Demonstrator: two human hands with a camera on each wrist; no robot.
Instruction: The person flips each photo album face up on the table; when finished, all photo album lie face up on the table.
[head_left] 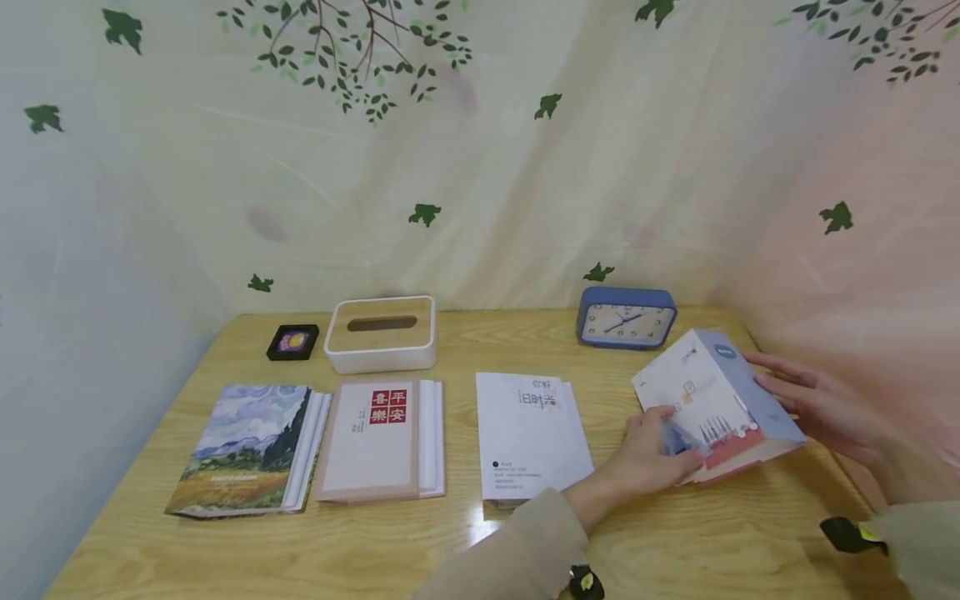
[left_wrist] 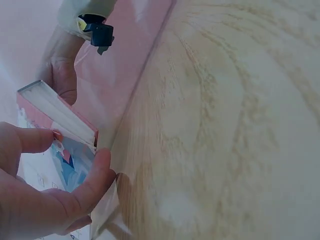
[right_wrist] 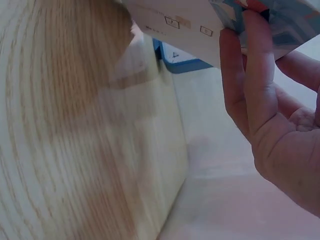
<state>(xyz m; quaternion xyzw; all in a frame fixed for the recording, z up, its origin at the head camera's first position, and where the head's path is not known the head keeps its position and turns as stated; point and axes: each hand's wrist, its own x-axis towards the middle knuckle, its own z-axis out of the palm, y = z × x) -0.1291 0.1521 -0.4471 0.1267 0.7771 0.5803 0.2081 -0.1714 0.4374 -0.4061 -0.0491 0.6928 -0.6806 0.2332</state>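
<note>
In the head view both hands are at a thick book on the right, raised at a tilt, with a white illustrated cover and a blue-grey spine. My left hand pinches its near left edge, where a blue patch of the cover shows. Seen from the left wrist, the thumb and fingers lie on either side of that edge, and page ends show at the book's end. My right hand rests extended fingers on the spine side. In the right wrist view, nearly straight fingers touch the book.
Left of the hands lies a white book; farther left are a pink-bordered book and a landscape-painting book. Along the back stand a blue clock, a tissue box and a small black frame. A curtain hangs behind.
</note>
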